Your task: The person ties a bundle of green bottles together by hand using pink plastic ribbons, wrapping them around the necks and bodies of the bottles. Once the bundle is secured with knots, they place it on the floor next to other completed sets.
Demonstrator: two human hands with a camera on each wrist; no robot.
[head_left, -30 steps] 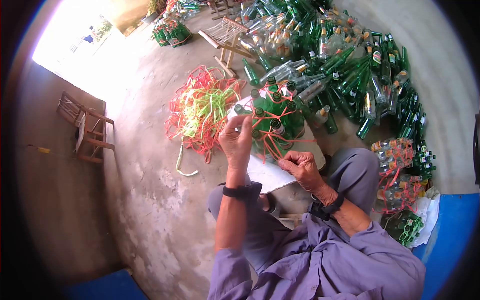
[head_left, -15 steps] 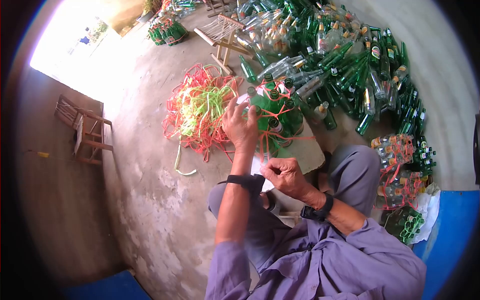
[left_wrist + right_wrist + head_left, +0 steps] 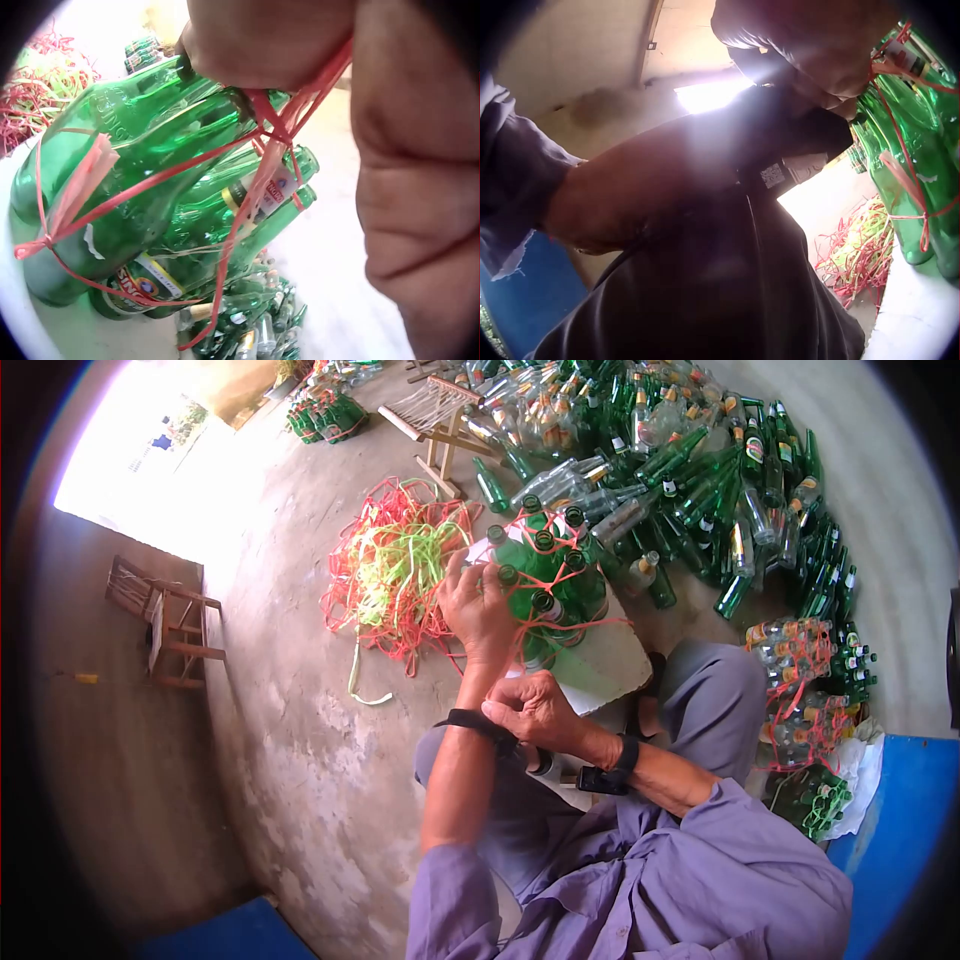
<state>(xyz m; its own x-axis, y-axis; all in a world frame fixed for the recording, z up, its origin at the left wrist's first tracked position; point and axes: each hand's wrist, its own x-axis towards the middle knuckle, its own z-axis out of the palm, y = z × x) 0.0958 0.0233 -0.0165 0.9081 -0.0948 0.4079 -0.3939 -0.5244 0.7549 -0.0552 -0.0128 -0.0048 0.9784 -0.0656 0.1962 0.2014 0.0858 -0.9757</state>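
Several green bottles (image 3: 545, 565) stand bundled upright on a pale board (image 3: 615, 665), with red cord (image 3: 585, 625) looped round their necks. My left hand (image 3: 478, 615) is at the left side of the necks; in the left wrist view its curled fingers grip red cord (image 3: 289, 120) beside a bottle neck. Strands stretch tautly up and right behind that hand. Close to my left wrist, my right hand (image 3: 535, 710) has curled fingers and thumb pinched together, on the cord as far as can be seen. In the right wrist view, the hand (image 3: 810, 45) hides its fingertips.
A tangle of red and yellow-green cord (image 3: 400, 565) lies left of the board. Loose bottles (image 3: 690, 480) are heaped behind and right. A wooden stool (image 3: 435, 420) stands beyond the tangle, a wooden chair (image 3: 175, 625) at the left wall, and tied bottles (image 3: 800, 730) at the right.
My right hand has moved left and down from the bottles' near side to my left wrist. My left hand, first raised at the near left, has shifted slightly and stays by the necks.
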